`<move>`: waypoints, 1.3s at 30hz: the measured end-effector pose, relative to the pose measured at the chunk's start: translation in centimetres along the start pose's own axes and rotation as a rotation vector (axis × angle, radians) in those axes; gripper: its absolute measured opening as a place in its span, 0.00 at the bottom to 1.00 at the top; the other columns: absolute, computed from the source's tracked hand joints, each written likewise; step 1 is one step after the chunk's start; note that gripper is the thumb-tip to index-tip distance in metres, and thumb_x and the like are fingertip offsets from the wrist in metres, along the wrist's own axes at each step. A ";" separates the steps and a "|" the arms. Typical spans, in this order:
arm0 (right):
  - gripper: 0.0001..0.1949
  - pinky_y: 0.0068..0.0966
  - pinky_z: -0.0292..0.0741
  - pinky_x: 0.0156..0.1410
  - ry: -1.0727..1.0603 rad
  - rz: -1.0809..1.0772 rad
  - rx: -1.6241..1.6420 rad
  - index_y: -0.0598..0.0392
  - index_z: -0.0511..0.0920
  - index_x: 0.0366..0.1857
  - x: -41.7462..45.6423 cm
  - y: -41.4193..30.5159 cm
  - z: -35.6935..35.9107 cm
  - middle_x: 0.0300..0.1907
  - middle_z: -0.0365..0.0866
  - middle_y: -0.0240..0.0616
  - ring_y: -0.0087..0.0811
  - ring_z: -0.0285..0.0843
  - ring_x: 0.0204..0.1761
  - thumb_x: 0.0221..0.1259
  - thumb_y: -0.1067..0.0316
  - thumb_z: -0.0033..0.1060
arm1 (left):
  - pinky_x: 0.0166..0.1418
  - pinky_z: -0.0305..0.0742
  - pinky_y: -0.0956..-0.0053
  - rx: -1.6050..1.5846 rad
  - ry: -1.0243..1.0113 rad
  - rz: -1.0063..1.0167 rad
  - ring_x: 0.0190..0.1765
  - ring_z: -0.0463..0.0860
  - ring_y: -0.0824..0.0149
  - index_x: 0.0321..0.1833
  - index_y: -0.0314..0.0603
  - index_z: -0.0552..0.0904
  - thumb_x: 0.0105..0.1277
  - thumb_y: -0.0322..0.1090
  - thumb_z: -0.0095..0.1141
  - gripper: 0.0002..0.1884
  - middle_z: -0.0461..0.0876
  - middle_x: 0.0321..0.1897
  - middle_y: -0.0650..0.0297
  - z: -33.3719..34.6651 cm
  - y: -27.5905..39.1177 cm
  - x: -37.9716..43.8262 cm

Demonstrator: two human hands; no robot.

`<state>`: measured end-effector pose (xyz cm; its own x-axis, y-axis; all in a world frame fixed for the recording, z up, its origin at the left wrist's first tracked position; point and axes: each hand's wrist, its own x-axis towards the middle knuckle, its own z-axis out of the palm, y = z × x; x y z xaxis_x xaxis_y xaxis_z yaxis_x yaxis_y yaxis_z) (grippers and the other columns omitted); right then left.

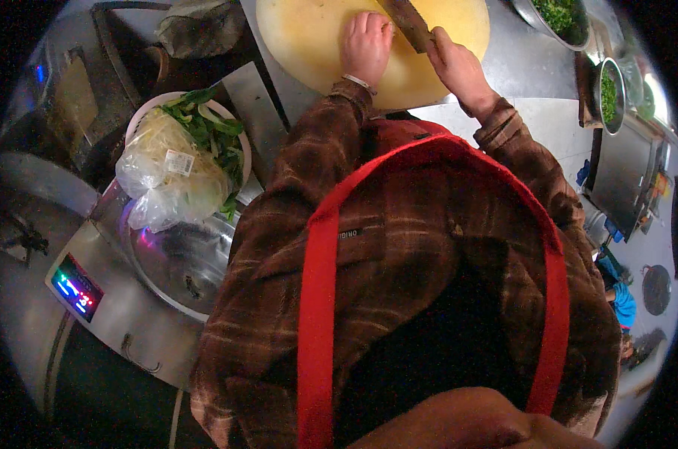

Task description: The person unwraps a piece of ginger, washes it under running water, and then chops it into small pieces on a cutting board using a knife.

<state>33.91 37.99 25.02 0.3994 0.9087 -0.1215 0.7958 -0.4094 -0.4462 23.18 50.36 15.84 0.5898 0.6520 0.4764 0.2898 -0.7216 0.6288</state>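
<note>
My right hand (455, 66) is closed around the handle of a cleaver-like knife (407, 23), whose broad dark blade reaches up past the picture's top edge. Under both hands lies a round yellow cutting board (311, 56). My left hand (368, 47) rests on the board just left of the blade, its fingers bent and close together. A small pale bit shows at its fingertips by the blade; whether the fingers grip something is hidden.
At left, a pink-rimmed basket (247, 160) holds leafy greens (212, 126) and a clear plastic bag of pale sprouts (165, 163), above a steel basin (187, 269). Bowls of chopped greens (557, 14) (608, 98) stand at upper right. A person in blue (624, 306) is at far right.
</note>
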 end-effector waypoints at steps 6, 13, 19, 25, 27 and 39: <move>0.09 0.47 0.69 0.32 -0.061 0.044 0.004 0.56 0.65 0.43 -2.1 -0.7 -2.1 0.26 0.77 0.55 0.57 0.75 0.31 0.65 0.64 0.45 | 0.48 0.71 0.63 -0.032 0.011 -0.042 0.43 0.75 0.55 0.37 0.43 0.76 0.56 0.32 0.59 0.08 0.75 0.38 0.60 0.2 -0.3 -0.1; 0.09 0.50 0.70 0.33 -0.123 0.067 0.011 0.55 0.63 0.39 -3.3 -1.3 -2.3 0.24 0.77 0.54 0.57 0.76 0.30 0.62 0.65 0.47 | 0.49 0.71 0.63 -0.016 -0.006 -0.048 0.44 0.75 0.55 0.37 0.43 0.77 0.55 0.33 0.60 0.09 0.75 0.39 0.61 0.2 0.1 -0.3; 0.08 0.50 0.71 0.30 -0.051 0.008 0.011 0.56 0.62 0.38 -1.6 -0.8 0.6 0.23 0.77 0.55 0.58 0.76 0.28 0.62 0.65 0.46 | 0.48 0.71 0.64 0.024 0.003 -0.048 0.43 0.76 0.56 0.36 0.44 0.77 0.56 0.33 0.60 0.08 0.76 0.38 0.62 0.0 0.1 -0.3; 0.09 0.49 0.71 0.30 -0.002 0.001 0.009 0.55 0.63 0.39 -1.3 0.0 0.9 0.21 0.77 0.54 0.57 0.76 0.26 0.64 0.64 0.46 | 0.48 0.71 0.64 -0.021 0.014 -0.053 0.42 0.76 0.56 0.35 0.43 0.76 0.56 0.32 0.59 0.07 0.76 0.37 0.61 0.2 0.2 -0.3; 0.09 0.48 0.70 0.31 -0.010 0.023 0.004 0.55 0.64 0.42 -1.6 0.2 0.2 0.23 0.77 0.54 0.57 0.76 0.29 0.65 0.64 0.45 | 0.47 0.71 0.63 -0.048 0.035 -0.038 0.42 0.76 0.56 0.36 0.43 0.76 0.57 0.32 0.58 0.06 0.76 0.37 0.60 0.1 0.1 -0.1; 0.09 0.50 0.71 0.31 -0.157 0.065 0.047 0.56 0.63 0.40 -3.2 -1.6 -2.6 0.23 0.77 0.54 0.57 0.76 0.29 0.63 0.64 0.45 | 0.45 0.71 0.61 -0.097 0.038 -0.040 0.42 0.75 0.53 0.34 0.41 0.75 0.55 0.28 0.58 0.06 0.74 0.36 0.58 -0.3 -0.1 0.0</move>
<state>32.52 35.56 28.42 0.3706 0.8835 -0.2865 0.7471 -0.4668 -0.4732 22.90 50.49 16.02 0.5493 0.6897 0.4717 0.2375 -0.6701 0.7032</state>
